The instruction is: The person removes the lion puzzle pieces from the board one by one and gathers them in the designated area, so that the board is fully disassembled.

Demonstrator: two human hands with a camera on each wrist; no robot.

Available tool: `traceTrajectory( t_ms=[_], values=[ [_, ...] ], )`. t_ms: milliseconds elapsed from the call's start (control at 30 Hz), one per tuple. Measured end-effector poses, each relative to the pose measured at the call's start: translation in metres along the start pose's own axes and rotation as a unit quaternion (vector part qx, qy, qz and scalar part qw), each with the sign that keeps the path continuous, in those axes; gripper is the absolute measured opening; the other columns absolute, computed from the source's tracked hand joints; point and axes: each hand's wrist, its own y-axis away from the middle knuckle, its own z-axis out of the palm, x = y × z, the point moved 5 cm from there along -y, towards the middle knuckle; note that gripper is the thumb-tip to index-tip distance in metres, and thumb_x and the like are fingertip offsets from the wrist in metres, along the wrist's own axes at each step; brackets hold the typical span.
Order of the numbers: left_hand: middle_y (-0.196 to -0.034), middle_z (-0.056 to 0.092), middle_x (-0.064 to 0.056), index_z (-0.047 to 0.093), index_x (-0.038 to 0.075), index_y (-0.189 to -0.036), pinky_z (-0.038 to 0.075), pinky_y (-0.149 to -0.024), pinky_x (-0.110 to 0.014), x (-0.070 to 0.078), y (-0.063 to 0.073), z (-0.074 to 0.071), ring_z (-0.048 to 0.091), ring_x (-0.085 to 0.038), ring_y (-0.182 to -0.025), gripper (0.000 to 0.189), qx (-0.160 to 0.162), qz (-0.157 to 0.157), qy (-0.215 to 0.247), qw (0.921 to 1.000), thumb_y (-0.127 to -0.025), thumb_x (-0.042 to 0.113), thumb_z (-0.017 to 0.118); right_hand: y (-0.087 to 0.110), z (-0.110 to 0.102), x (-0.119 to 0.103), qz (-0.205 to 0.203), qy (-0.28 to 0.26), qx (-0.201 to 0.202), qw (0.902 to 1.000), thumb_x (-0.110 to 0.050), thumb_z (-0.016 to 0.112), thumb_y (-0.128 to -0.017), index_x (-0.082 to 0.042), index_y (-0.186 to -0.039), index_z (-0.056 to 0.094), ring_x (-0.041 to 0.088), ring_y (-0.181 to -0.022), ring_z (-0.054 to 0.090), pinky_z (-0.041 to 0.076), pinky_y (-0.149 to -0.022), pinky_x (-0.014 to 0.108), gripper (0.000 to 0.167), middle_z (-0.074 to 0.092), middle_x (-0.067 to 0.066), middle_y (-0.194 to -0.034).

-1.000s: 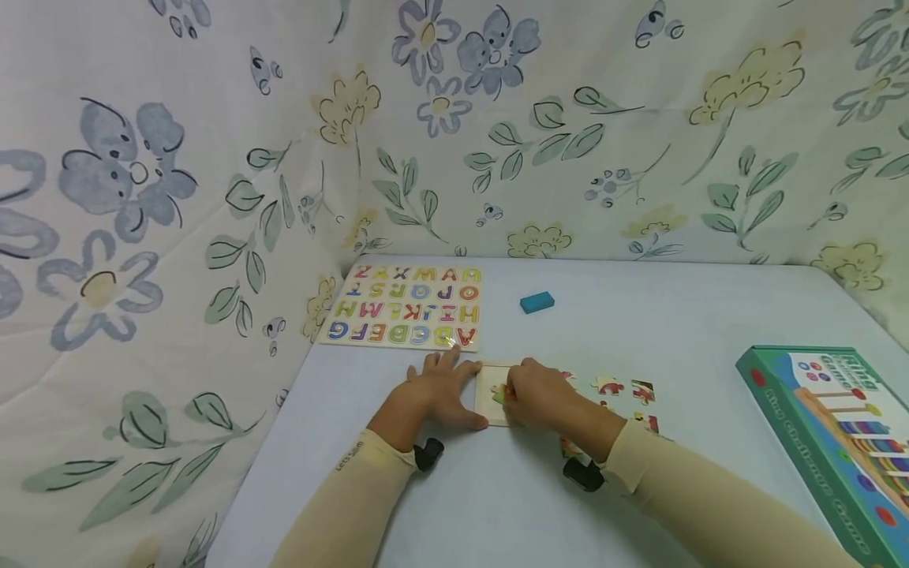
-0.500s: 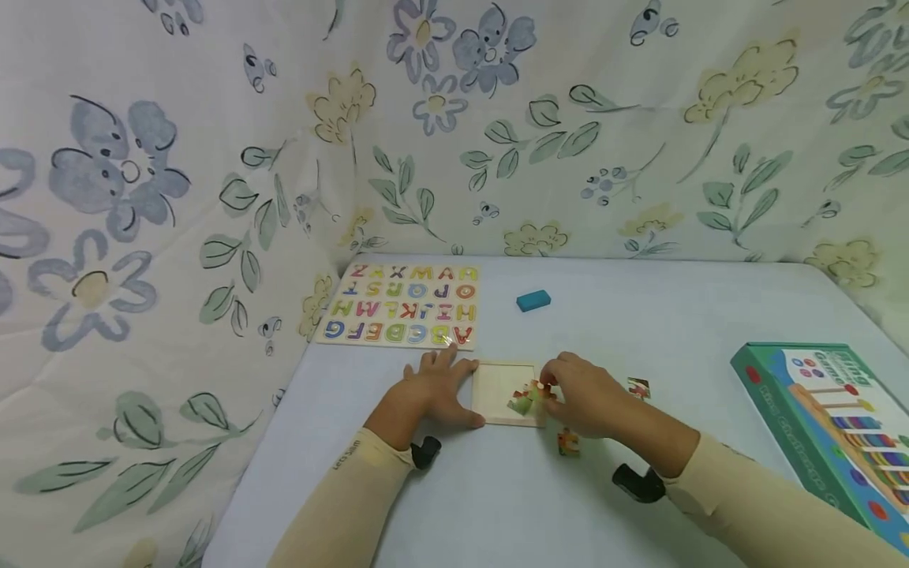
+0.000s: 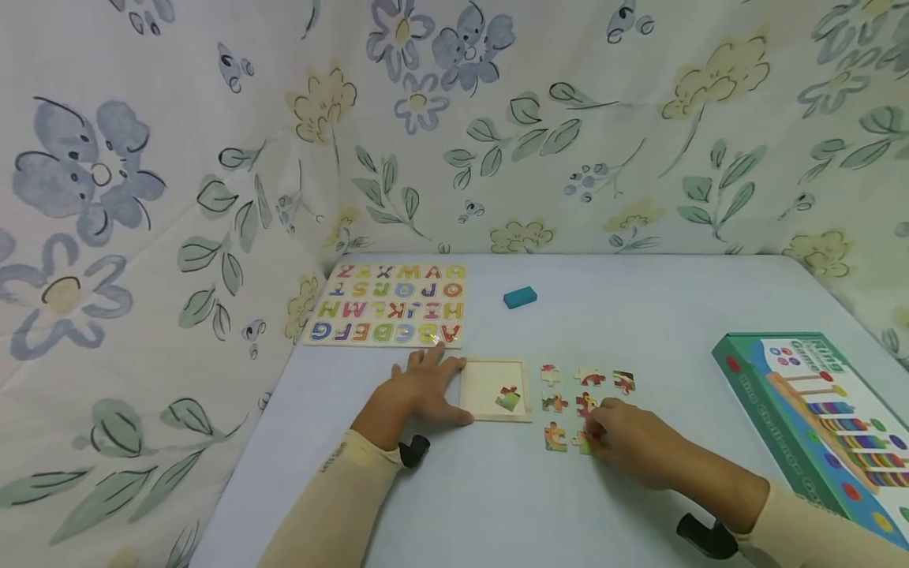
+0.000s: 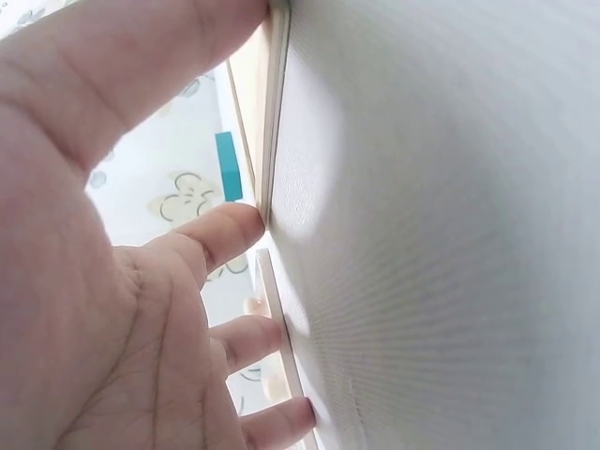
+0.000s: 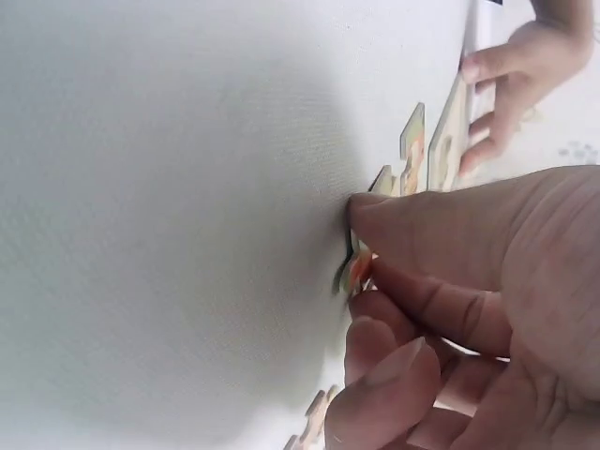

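Note:
My left hand (image 3: 419, 394) lies with fingers spread at the left side of a small wooden puzzle tray (image 3: 483, 383). In the left wrist view its thumb and a fingertip touch the tray's edge, and other fingertips reach the alphabet board (image 4: 278, 328). One green-and-red jigsaw piece (image 3: 508, 398) sits inside the tray, toward its lower right. To the right, several loose jigsaw pieces (image 3: 555, 436) lie in rough rows. My right hand (image 3: 639, 446) is over the lower right of them, pinching a jigsaw piece (image 5: 358, 267) between thumb and fingers; the hand partly covers that piece.
The board of coloured letters (image 3: 387, 306) lies behind my left hand. A blue block (image 3: 520, 297) rests farther back. At the right stands a green game box (image 3: 817, 426). Floral cloth (image 3: 454, 158) hangs behind and left of the white table (image 3: 469, 505).
My right hand has moved right from the tray to the loose pieces, leaving a jigsaw piece in the tray. My left hand stays at the tray's edge. The head view has shifted slightly.

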Motion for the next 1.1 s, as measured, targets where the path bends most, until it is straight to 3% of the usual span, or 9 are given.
traceTrajectory(
  t_ms=[200, 467, 767, 933, 1100],
  values=[
    [-0.172, 0.010, -0.008, 0.037, 0.032, -0.158, 0.014, -0.117, -0.076, -0.007, 0.002, 0.005, 0.012, -0.043, -0.156, 0.097, -0.002, -0.002, 0.004, 1.0000, -0.077, 0.063, 0.080, -0.004, 0.003, -0.004, -0.008, 0.015, 0.004, 0.9998, -0.019, 0.087, -0.081, -0.017, -0.101, 0.071, 0.012, -0.085, 0.057, 0.059, -0.084, 0.038, 0.025, 0.060, -0.006, -0.097],
    [-0.172, 0.011, -0.007, 0.037, 0.031, -0.158, 0.014, -0.116, -0.076, -0.011, 0.002, 0.009, 0.012, -0.042, -0.156, 0.097, 0.003, 0.002, 0.009, 1.0000, -0.077, 0.063, 0.080, -0.031, -0.013, -0.032, -0.048, 0.014, 0.067, 0.9965, -0.026, 0.082, -0.086, -0.014, -0.105, 0.071, 0.013, -0.085, 0.057, 0.054, -0.073, 0.032, 0.026, 0.063, 0.000, -0.103],
    [-0.172, 0.011, -0.006, 0.037, 0.033, -0.158, 0.015, -0.117, -0.075, -0.007, -0.004, 0.011, 0.012, -0.041, -0.156, 0.097, 0.006, 0.001, 0.001, 1.0000, -0.077, 0.066, 0.079, -0.079, 0.004, -0.058, -0.041, 0.025, 0.067, 0.9966, -0.040, 0.086, -0.082, -0.015, -0.108, 0.071, 0.021, -0.093, 0.057, 0.055, -0.082, 0.038, 0.039, 0.060, 0.004, -0.108],
    [-0.173, 0.011, -0.005, 0.037, 0.034, -0.158, 0.014, -0.118, -0.074, -0.003, -0.002, 0.006, 0.012, -0.041, -0.156, 0.097, 0.004, -0.004, -0.005, 1.0000, -0.077, 0.066, 0.079, -0.094, 0.011, -0.065, -0.037, 0.034, 0.058, 0.9970, -0.043, 0.086, -0.081, -0.020, -0.100, 0.071, 0.018, -0.089, 0.052, 0.050, -0.078, 0.032, 0.033, 0.058, 0.001, -0.105],
    [-0.172, 0.011, -0.005, 0.037, 0.034, -0.158, 0.014, -0.118, -0.074, -0.001, 0.000, 0.002, 0.013, -0.040, -0.156, 0.096, 0.006, -0.012, -0.006, 0.9999, -0.078, 0.064, 0.080, -0.097, 0.010, -0.072, -0.042, 0.008, 0.049, 0.9979, -0.035, 0.086, -0.083, -0.020, -0.094, 0.074, 0.019, -0.092, 0.052, 0.050, -0.080, 0.033, 0.022, 0.058, 0.001, -0.104]
  ],
)
